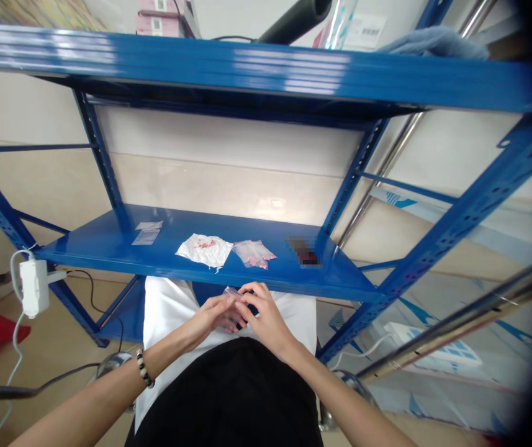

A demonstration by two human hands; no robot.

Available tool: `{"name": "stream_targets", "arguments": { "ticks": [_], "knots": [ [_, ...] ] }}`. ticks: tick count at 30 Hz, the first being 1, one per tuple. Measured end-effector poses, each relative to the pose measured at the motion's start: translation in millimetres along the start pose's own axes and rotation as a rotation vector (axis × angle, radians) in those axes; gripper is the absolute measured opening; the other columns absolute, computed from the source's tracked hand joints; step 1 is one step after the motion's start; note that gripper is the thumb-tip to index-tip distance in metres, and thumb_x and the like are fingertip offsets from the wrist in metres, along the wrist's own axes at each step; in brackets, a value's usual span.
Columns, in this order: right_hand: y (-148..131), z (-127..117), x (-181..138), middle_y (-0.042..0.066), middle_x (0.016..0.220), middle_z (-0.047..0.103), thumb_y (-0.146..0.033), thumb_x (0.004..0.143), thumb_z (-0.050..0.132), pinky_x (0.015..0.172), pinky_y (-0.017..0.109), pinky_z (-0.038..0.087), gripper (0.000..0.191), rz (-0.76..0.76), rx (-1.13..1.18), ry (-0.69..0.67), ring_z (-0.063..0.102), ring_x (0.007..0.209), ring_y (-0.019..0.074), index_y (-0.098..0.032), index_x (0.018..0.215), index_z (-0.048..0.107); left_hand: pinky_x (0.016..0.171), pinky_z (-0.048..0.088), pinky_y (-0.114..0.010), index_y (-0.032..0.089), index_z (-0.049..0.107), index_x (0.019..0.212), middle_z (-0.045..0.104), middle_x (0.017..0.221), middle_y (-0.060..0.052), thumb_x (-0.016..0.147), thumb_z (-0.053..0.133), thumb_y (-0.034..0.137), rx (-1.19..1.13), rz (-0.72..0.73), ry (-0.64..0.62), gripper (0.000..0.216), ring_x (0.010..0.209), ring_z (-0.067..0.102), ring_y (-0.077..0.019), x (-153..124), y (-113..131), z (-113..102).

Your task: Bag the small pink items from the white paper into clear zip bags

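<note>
The left hand (pixel 219 310) holds a small clear bag (pixel 231 290) over the person's white pants (pixel 167 307), and the right hand (pixel 268 316) has its fingers up against it. A bead bracelet (pixel 144 367) is on the left wrist. On the blue shelf (pixel 172 225) in front, from left to right, lie some flat clear bags (pixel 147 236), a crumpled white sheet (pixel 189 249) with tiny pink bits (pixel 206 244) on it, a bigger clear bag (pixel 249 251) with pink bits inside, and a dark, blurred thing (pixel 305 251).

No readable text, labels, brands, numbers or signs.
</note>
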State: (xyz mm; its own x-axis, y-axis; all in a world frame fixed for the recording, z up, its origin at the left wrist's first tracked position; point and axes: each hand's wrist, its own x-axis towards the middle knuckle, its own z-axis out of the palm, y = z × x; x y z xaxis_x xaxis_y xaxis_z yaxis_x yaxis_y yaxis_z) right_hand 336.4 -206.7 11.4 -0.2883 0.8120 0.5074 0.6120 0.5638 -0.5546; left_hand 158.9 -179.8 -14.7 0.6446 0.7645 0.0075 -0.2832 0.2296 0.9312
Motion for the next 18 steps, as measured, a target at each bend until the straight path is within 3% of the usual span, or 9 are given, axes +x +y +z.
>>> {"name": "stream_targets", "arguments": {
  "ticks": [6, 10, 13, 16, 18],
  "knots": [
    [-10, 4, -6, 0.007, 0.106, 0.058, -0.022, 0.093, 0.052, 0.093, 0.039, 0.043, 0.009, 0.006, 0.139, -0.018, 0.05, 0.105, 0.0221, -0.022, 0.096, 0.061, 0.071, 0.049, -0.03, 0.013, 0.064, 0.11, 0.068, 0.093, -0.011, 0.087, 0.062, 0.041, -0.009, -0.024, -0.048, 0.036, 0.083, 0.066, -0.0213, -9, 5, 0],
    [-10, 4, -4, 0.006, 0.107, 0.056, -0.02, 0.092, 0.053, 0.092, 0.036, 0.043, 0.006, 0.007, 0.241, -0.078, 0.051, 0.104, 0.0206, -0.021, 0.087, 0.057, 0.072, 0.049, -0.031, 0.011, 0.066, 0.103, 0.068, 0.088, -0.011, 0.086, 0.065, 0.038, 0.05, -0.049, -0.147, 0.032, 0.082, 0.065, -0.0216, -7, 11, -3],
    [-4, 2, 5, 0.006, 0.108, 0.057, -0.025, 0.093, 0.053, 0.093, 0.035, 0.042, 0.007, 0.024, 0.341, -0.071, 0.053, 0.106, 0.02, -0.022, 0.098, 0.057, 0.066, 0.047, -0.028, 0.01, 0.064, 0.098, 0.067, 0.08, -0.01, 0.087, 0.063, 0.039, 0.054, -0.036, -0.182, 0.031, 0.074, 0.065, -0.0196, -3, 15, -8],
    [4, 5, 23, 0.007, 0.109, 0.059, -0.03, 0.095, 0.05, 0.088, 0.032, 0.045, 0.018, 0.085, 0.421, 0.007, 0.057, 0.102, 0.0188, -0.022, 0.111, 0.053, 0.057, 0.043, -0.024, 0.012, 0.061, 0.099, 0.064, 0.073, -0.007, 0.088, 0.061, 0.041, 0.041, -0.002, -0.088, 0.031, 0.063, 0.064, -0.0161, 0, 13, -16],
    [13, 12, 41, 0.006, 0.105, 0.06, -0.031, 0.095, 0.05, 0.082, 0.03, 0.046, 0.018, 0.106, 0.4, 0.067, 0.058, 0.096, 0.0178, -0.021, 0.11, 0.053, 0.054, 0.041, -0.022, 0.013, 0.06, 0.101, 0.063, 0.072, -0.005, 0.087, 0.061, 0.044, 0.033, 0.016, 0.003, 0.034, 0.058, 0.062, -0.0144, 2, 10, -21]
  ]
}}
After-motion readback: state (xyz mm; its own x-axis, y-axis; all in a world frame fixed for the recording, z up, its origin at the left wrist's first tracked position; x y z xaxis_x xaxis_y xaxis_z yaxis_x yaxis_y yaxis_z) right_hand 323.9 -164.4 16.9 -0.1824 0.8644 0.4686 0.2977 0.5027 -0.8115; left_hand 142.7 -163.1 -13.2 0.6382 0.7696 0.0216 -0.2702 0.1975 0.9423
